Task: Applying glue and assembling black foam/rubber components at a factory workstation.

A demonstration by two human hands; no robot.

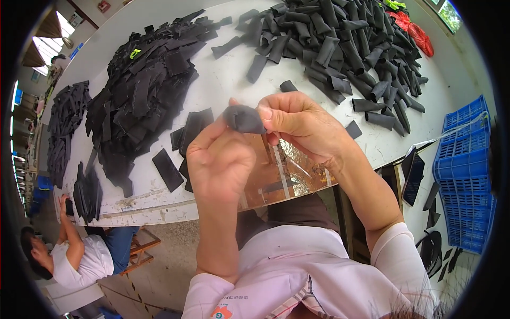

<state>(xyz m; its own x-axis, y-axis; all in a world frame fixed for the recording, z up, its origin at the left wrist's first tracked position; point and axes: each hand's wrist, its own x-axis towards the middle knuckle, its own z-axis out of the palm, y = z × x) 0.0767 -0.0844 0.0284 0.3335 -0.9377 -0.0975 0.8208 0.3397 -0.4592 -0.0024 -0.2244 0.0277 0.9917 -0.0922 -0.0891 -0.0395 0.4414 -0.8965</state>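
Note:
Between my two hands is a small black fabric tube, its rounded end facing up. My left hand supports it with the fingers behind and under the cloth, partly hidden. The thumb and forefinger of my right hand pinch the tube's right edge. Several flat black fabric pieces lie on the table just left of my left hand. Beyond my right hand spreads a big heap of rolled black fabric tubes.
A tall heap of flat black pieces covers the table's left part. A brown taped panel lies at the near edge. Blue plastic crates stand at right, a red plastic bag far right. A co-worker sits at left.

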